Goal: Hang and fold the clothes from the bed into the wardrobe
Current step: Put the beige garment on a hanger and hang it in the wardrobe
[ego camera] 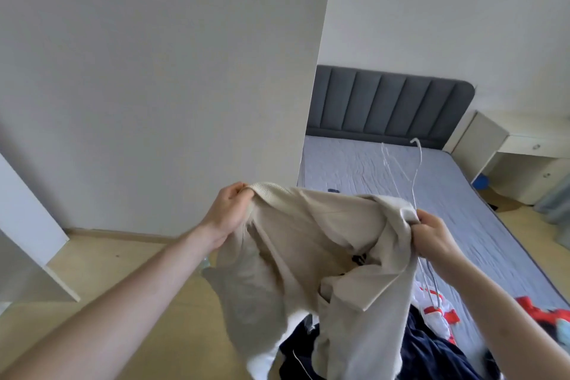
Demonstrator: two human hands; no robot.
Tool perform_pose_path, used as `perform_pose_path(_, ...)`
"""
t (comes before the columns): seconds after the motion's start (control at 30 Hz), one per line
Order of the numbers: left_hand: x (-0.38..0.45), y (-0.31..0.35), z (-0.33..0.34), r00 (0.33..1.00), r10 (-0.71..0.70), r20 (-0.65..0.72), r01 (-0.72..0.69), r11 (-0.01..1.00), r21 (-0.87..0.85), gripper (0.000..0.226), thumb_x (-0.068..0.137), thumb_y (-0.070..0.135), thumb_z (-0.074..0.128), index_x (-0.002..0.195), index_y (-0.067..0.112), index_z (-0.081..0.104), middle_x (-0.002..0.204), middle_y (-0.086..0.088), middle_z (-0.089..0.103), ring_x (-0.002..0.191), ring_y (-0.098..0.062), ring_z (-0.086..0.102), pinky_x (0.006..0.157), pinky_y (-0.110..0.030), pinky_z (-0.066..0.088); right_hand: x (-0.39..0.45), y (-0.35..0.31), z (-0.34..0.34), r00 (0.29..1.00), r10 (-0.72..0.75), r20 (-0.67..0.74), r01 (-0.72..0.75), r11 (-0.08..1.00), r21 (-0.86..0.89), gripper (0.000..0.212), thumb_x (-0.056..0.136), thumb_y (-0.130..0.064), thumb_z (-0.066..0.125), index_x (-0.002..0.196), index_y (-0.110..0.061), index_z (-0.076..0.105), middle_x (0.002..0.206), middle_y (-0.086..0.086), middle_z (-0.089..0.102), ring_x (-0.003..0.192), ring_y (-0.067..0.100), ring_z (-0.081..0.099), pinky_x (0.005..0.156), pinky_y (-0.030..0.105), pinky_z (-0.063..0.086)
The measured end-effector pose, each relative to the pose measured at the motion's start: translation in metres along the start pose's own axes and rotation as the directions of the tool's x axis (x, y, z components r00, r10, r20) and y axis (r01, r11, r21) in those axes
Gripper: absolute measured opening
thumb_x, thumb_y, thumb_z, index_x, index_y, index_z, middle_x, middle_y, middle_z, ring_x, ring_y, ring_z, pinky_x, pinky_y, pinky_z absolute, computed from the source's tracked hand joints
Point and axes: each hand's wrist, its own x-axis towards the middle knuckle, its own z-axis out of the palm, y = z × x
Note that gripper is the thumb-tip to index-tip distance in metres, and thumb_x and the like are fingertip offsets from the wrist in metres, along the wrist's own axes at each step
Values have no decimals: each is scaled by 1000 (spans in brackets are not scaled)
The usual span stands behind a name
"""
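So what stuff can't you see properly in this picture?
Head view only:
- The beige fabric garment, gripped by the left hand and right hand: bunched, so its type is unclear.
- The thin white wire hangers: lower parts hidden behind that garment.
- The dark navy clothes on the bed: cut off by the bottom edge.
- The wardrobe's white panel: its inside lies beyond the left edge.

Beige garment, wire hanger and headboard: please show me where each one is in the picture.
beige garment (308,234): head view, on the flat cloth between the two hands.
wire hanger (417,163): head view, on the thin wire above the right hand.
headboard (391,102): head view, on the middle grey padded panel.
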Motion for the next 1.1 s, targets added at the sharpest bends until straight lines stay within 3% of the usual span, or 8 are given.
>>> perform_pose_path(0.17, -1, 53, 10, 983, 121, 134, -131, 989, 64, 31, 82, 27, 57, 66, 7, 40, 68, -5, 25, 67, -20, 25, 63, -39, 20, 6, 42, 5, 992, 84, -92, -95, 988, -120, 11, 84, 7, 42, 79, 5, 52, 70, 13, 54, 69, 23, 47, 64, 35, 32)
perform_pose_path(0.27, -5, 70, 13, 973, 117, 197, -149, 977, 152, 27, 88, 21, 59, 68, 8, 46, 61, 1, 25, 58, -16, 22, 55, -34, 19, -4, 47, 10, 989, 59, -136, -77, 988, -131, 25, 85, 5, 50, 72, -14, 41, 66, 1, 50, 67, 21, 40, 61, 33, 27)
perform_pose_path(0.4, -11, 76, 23, 960, 89, 267, -159, 954, 254, 34, 93, 14, 61, 71, -8, 47, 54, 2, 30, 50, -14, 24, 46, -26, 21, -45, 18, 43, 998, -65, -3, 65, 997, -29, 27, 83, -1, 69, 99, -13, 52, 106, -21, 66, 66, 20, 52, 53, 30, 39)
perform_pose_path(0.57, -21, 77, 42, 944, 110, 311, -217, 917, 335, 35, 88, 19, 69, 62, 4, 51, 56, 2, 32, 52, -13, 25, 45, -25, 23, -89, -11, 117, 950, -202, 238, 208, 978, -1, 75, 54, -63, 91, 111, -36, 50, 117, -27, 54, 94, 1, 57, 75, 30, 48)
perform_pose_path(0.7, -23, 83, 28, 959, 82, 271, -163, 942, 294, 38, 88, 17, 66, 58, 14, 42, 56, 3, 28, 54, -15, 23, 47, -27, 21, -84, -25, 152, 976, -207, 74, 199, 975, 100, 55, 70, -49, 91, 97, -25, 49, 107, -25, 67, 83, 0, 57, 70, 27, 44)
perform_pose_path(0.83, -26, 86, 0, 978, 30, 206, -67, 983, 172, 38, 81, 25, 68, 65, 1, 43, 68, -9, 25, 66, -26, 22, 58, -35, 19, -79, -25, 169, 968, -210, 139, 208, 978, 30, 53, 73, -42, 86, 89, -20, 40, 104, -24, 72, 54, 3, 43, 63, 29, 42)
perform_pose_path(1.0, -34, 85, -18, 956, -48, 290, 23, 996, 90, 40, 82, 30, 70, 82, -8, 59, 79, -11, 45, 72, -25, 38, 66, -37, 33, -84, -39, 194, 953, -172, 250, 161, 985, 65, 56, 68, -46, 86, 100, -20, 49, 110, -24, 59, 87, 7, 60, 68, 25, 43)
perform_pose_path(1.1, -37, 85, -24, 934, -41, 356, -2, 993, 119, 21, 93, 21, 66, 76, 10, 63, 74, -11, 45, 67, -21, 41, 60, -33, 34, -82, -48, 205, 957, -213, 194, 195, 975, 109, 35, 80, -25, 79, 87, -13, 47, 83, -12, 57, 73, 11, 51, 61, 24, 39)
